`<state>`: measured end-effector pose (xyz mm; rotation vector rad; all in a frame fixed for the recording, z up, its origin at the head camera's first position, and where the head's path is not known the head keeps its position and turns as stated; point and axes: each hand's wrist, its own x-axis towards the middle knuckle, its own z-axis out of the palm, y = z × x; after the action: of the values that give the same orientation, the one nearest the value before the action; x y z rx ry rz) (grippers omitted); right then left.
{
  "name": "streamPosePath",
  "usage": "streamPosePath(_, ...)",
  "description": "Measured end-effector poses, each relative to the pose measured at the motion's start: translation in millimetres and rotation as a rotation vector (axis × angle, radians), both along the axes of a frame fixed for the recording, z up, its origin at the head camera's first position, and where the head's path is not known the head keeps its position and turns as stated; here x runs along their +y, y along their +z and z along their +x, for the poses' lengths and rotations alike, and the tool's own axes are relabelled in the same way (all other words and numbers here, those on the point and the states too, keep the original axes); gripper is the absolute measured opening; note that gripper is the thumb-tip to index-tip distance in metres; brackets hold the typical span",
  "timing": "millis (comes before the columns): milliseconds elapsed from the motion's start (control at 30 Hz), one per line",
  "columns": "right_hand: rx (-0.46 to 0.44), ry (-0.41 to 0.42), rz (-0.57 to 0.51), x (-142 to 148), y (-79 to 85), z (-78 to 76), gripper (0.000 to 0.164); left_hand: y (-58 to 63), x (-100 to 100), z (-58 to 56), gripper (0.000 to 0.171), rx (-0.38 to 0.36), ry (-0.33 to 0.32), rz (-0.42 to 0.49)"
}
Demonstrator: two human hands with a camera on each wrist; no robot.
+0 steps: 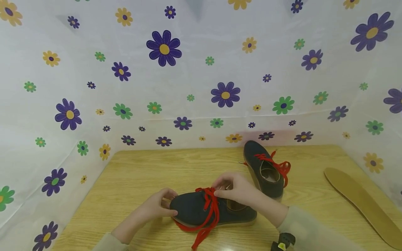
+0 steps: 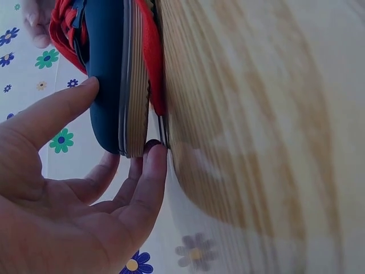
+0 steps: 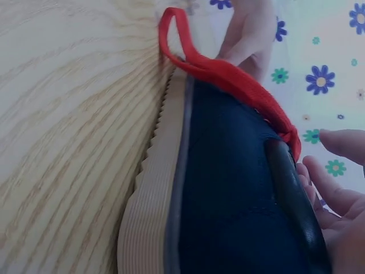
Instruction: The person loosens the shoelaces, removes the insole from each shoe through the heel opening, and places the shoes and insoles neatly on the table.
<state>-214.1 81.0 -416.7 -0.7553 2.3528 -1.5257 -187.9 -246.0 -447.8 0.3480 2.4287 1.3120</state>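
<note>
A dark blue lace-up shoe lies on the table with its toe to the left. Its red laces are gathered at a knot on top, with loops and ends hanging over the near side. My left hand holds the toe, the thumb on the upper and the fingertips at the front edge of the sole. Over the knot hovers my right hand, thumb and fingers apart beside the laces near the shoe's opening. In the right wrist view, no lace shows between the right fingers.
A second dark blue shoe with red laces stands behind the right hand. A tan insole lies at the table's right side. A flower-printed white sheet surrounds the wooden table. The right wrist wears a black strap.
</note>
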Motion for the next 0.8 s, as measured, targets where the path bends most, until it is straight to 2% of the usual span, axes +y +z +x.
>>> streamPosePath(333, 0.055, -0.024, 0.105, -5.3, -1.2, 3.0, 0.023, -1.1, -0.9, -1.7, 0.053, -0.006, 0.001, 0.011)
streamPosePath(500, 0.069, -0.015, 0.108, -4.6, -2.5, 3.4, 0.018, -2.0, -0.6, -0.3, 0.053, -0.016, -0.003, 0.028)
streamPosePath(633, 0.042, -0.013, 0.103, -4.3, -2.8, 3.4, 0.016, -2.8, -0.6, 0.8, 0.053, -0.021, 0.000, 0.027)
streamPosePath(800, 0.043, -0.047, 0.113, -7.3, -1.3, 5.3, 0.018, -3.0, -0.3, 0.0, 0.052, -0.022, 0.000, 0.021)
